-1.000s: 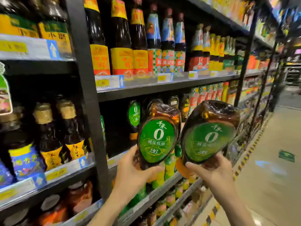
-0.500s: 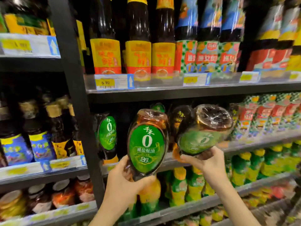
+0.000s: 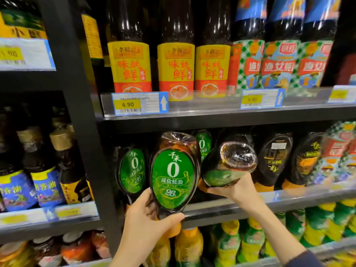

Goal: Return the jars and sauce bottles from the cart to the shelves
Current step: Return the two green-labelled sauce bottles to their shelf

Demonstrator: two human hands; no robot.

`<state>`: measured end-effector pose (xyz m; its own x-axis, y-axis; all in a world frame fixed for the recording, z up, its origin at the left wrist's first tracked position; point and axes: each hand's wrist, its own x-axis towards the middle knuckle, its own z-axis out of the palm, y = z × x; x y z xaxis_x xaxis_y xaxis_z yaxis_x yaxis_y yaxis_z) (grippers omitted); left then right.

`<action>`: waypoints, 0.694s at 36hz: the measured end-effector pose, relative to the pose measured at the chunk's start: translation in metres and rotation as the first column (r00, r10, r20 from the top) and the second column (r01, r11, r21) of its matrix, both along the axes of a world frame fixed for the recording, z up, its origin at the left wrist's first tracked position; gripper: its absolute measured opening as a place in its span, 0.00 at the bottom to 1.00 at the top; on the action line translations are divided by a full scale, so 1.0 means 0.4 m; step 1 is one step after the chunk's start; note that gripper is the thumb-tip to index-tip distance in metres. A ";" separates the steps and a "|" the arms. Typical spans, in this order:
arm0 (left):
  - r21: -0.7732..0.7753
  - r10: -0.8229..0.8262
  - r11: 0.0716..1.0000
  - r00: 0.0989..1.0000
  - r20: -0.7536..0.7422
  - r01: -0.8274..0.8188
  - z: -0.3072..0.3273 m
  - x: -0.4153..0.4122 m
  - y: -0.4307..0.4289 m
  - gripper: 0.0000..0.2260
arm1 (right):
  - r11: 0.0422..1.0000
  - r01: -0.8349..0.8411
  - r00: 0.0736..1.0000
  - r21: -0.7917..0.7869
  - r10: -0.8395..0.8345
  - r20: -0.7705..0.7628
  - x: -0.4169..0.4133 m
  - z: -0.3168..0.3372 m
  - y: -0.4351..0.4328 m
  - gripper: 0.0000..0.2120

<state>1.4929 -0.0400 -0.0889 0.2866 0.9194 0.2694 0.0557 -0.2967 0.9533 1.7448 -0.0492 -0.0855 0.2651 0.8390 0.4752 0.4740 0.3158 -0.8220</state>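
Note:
I hold two dark sauce bottles with oval green labels, both cap-down. My left hand point(image 3: 148, 226) grips the lower end of the first bottle point(image 3: 173, 176), upright in front of the middle shelf point(image 3: 289, 199). My right hand point(image 3: 237, 189) holds the second bottle point(image 3: 229, 166) tilted, its clear base pointing toward me, over the middle shelf's front edge. A matching green-label bottle point(image 3: 132, 168) stands on that shelf to the left, another point(image 3: 203, 143) behind.
Black-label sauce bottles point(image 3: 273, 160) stand right of my right hand. The upper shelf point(image 3: 212, 116) carries tall yellow-label bottles point(image 3: 175, 70) and checked-label ones point(image 3: 277, 64). A black upright post point(image 3: 82, 132) divides the bays. Small yellow-green bottles point(image 3: 231, 245) fill the lower shelf.
The view has closed in on the shelves. My right hand has tipped its bottle and pushed it toward the middle shelf. The left hand keeps its bottle upright.

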 end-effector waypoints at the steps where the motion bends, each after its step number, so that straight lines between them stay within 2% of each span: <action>1: -0.004 -0.008 1.000 1.000 0.002 0.008 -0.002 0.000 0.004 0.32 | 1.000 -0.001 1.000 -0.023 0.001 0.001 0.003 -0.002 0.009 0.22; 6: -0.001 -0.013 1.000 1.000 0.008 0.013 -0.007 0.001 0.018 0.41 | 0.997 -0.019 1.000 -0.076 0.019 -0.002 0.027 -0.025 0.047 0.28; 10: -0.006 -0.002 1.000 1.000 0.001 0.002 -0.013 0.001 0.030 0.40 | 0.991 -0.023 0.999 -0.133 0.026 0.022 0.039 -0.039 0.068 0.36; 14: -0.005 0.007 1.000 1.000 -0.011 -0.007 -0.022 0.000 0.040 0.36 | 0.980 -0.042 0.997 -0.194 0.055 0.060 0.036 -0.047 0.081 0.31; 20: 0.013 0.006 1.000 1.000 -0.025 -0.006 -0.023 0.000 0.044 0.32 | 0.955 -0.061 0.994 -0.291 0.085 0.070 0.043 -0.052 0.102 0.34; 25: 0.006 0.004 1.000 1.000 -0.016 -0.004 -0.020 -0.001 0.045 0.33 | 0.934 -0.055 0.996 -0.353 0.076 0.046 0.046 -0.054 0.112 0.33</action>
<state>1.4924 -0.0220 -0.0968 0.2873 0.9188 0.2707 0.0717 -0.3025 0.9505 1.7634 -0.0046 -0.1071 0.1847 0.9697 0.1599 0.5122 0.0439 -0.8578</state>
